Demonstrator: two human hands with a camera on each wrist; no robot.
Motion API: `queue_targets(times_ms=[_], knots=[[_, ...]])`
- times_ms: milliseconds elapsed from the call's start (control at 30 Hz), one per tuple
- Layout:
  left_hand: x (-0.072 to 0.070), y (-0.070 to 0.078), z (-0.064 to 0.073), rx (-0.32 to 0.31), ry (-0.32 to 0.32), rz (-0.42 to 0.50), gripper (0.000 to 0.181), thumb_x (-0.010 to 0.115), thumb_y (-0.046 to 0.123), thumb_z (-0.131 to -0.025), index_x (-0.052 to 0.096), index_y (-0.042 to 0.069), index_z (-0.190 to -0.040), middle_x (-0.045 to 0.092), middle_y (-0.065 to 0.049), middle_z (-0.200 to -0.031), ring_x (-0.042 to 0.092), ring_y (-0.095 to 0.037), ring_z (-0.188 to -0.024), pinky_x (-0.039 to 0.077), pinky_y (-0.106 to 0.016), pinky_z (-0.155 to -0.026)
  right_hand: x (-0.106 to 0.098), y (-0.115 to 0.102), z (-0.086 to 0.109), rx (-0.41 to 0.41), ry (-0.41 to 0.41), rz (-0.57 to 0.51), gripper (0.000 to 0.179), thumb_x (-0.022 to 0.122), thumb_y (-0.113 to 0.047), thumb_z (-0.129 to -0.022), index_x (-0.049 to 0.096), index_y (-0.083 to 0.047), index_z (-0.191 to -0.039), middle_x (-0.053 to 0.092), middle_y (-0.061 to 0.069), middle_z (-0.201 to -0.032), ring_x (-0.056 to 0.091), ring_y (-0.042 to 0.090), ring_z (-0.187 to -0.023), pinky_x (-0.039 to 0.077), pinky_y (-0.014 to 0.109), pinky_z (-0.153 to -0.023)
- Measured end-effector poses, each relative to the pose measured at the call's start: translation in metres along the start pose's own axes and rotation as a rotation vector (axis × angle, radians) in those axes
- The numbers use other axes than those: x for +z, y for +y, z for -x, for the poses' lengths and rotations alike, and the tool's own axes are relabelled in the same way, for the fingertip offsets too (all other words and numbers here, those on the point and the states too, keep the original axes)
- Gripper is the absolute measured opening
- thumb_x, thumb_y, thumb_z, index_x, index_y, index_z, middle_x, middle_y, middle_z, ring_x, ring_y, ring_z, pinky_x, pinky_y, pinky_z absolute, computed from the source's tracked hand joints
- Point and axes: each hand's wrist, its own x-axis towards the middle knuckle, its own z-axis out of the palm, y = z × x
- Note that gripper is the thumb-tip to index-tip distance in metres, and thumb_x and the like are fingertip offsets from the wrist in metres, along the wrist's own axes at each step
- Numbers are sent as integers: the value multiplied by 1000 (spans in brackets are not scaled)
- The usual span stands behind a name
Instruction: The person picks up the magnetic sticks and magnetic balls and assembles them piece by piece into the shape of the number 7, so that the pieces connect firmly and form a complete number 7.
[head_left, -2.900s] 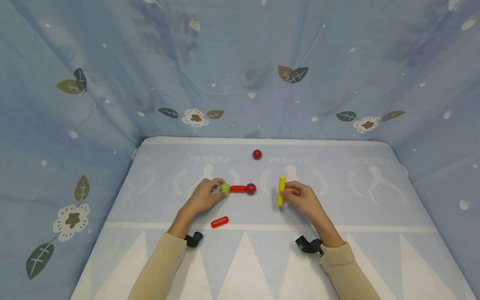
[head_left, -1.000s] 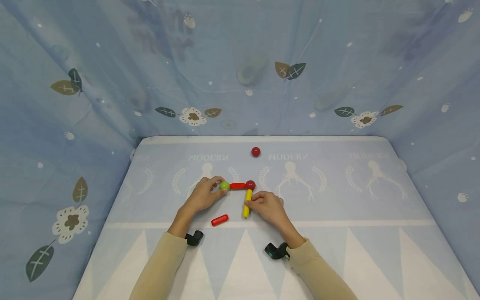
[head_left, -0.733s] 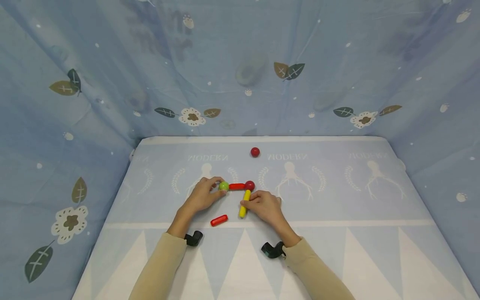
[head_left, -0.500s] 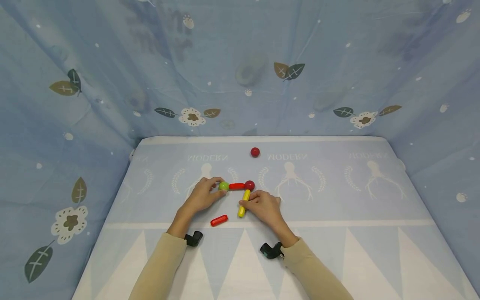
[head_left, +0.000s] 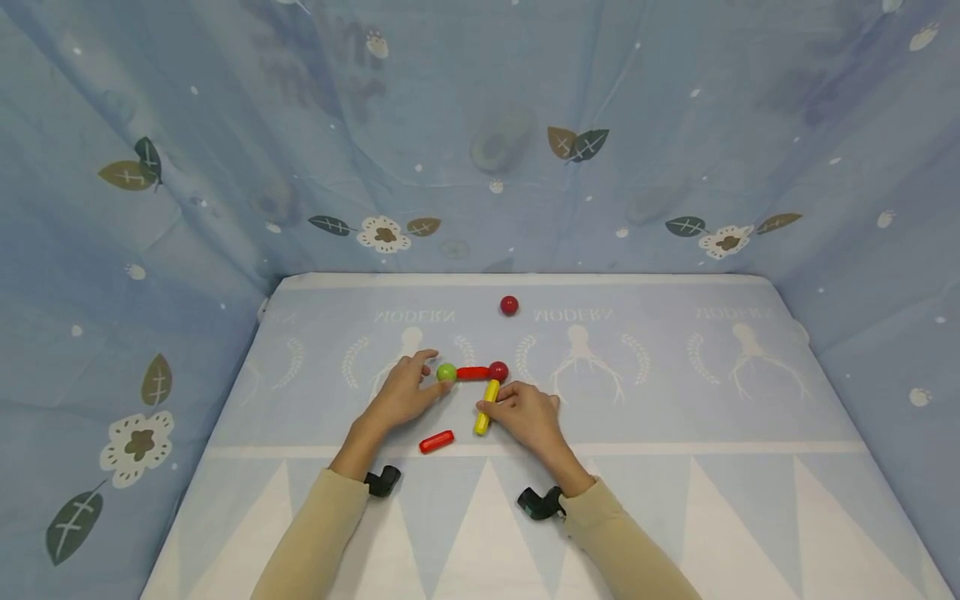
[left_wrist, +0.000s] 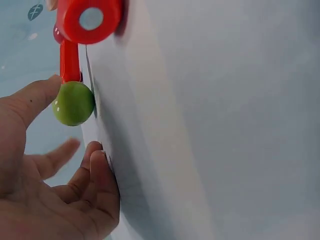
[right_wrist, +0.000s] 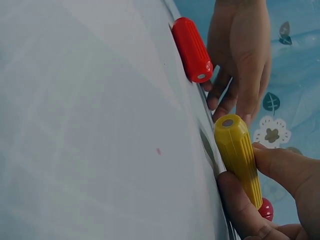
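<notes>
In the head view, my left hand (head_left: 403, 393) is beside a green ball (head_left: 446, 372), its fingers spread away from it. The left wrist view has the thumb at the green ball (left_wrist: 74, 103); whether it presses is unclear. A red magnetic rod (head_left: 472, 373) runs from this ball to a dark red ball (head_left: 498, 372). My right hand (head_left: 528, 412) pinches a yellow magnetic rod (head_left: 487, 408) between thumb and fingers. The yellow rod slants, its far end close by the dark red ball; contact cannot be told. A metal disc shows in its near end in the right wrist view.
A loose red magnetic rod (head_left: 437, 442) lies nearer the person, between the forearms. Another dark red ball (head_left: 509, 305) sits towards the back of the patterned tabletop (head_left: 675, 417). Blue printed curtain (head_left: 480, 167) hangs behind and at both sides.
My right hand has carried the yellow rod leftward to the dark red ball and tilted it slightly. My left fingers have just lifted off the green ball. The joined pieces have stayed put.
</notes>
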Motion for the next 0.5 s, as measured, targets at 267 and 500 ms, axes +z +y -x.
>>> queue_targets(times_ms=[267, 500], knots=[[-2, 3, 33, 52, 51, 68, 72, 72, 39, -93, 41, 9, -150, 54, -15, -126, 56, -30, -113, 49, -50, -90, -1, 0, 1, -2, -2, 3, 34, 81, -42, -83, 69, -11, -88, 63, -15, -61, 57, 7, -66, 26, 46, -77], [2, 7, 61, 86, 101, 107, 53, 76, 32, -91, 58, 11, -137, 58, -11, -119, 60, -28, -102, 52, -44, -84, -2, 0, 1, -2, -5, -6, 33, 81, -42, -83, 69, -11, -88, 64, -15, -62, 58, 7, -67, 26, 46, -79]])
